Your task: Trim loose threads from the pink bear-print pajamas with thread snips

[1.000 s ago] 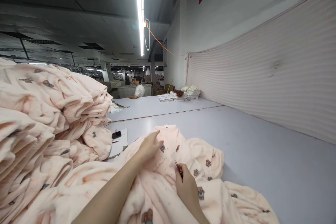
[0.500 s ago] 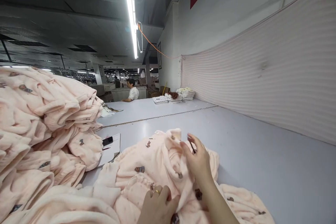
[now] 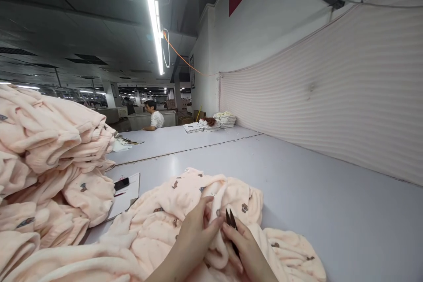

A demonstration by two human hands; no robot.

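Note:
A pale pink fleece garment (image 3: 188,196) with small printed animal figures lies bunched on the table in front of me. My left hand (image 3: 196,231) is closed on a fold of it, thumb and fingers pinching the cloth. My right hand (image 3: 246,246) holds dark thread snips (image 3: 232,220), their two pointed blades up and slightly apart. Its fingertips are beside the pinched fold, close to my left thumb. The lower part of the snips is hidden in my right palm.
A tall heap of similar pink garments (image 3: 56,136) stands at the left. Beside it lie an open notebook (image 3: 130,189) and a black phone (image 3: 121,183). White stacks (image 3: 224,119) sit at the table's far end. Beyond the table is another person (image 3: 156,118).
My left hand has risen to the fold and pinched it. My right hand has come down beside it, the snips now plainly showing. The view has turned slightly right.

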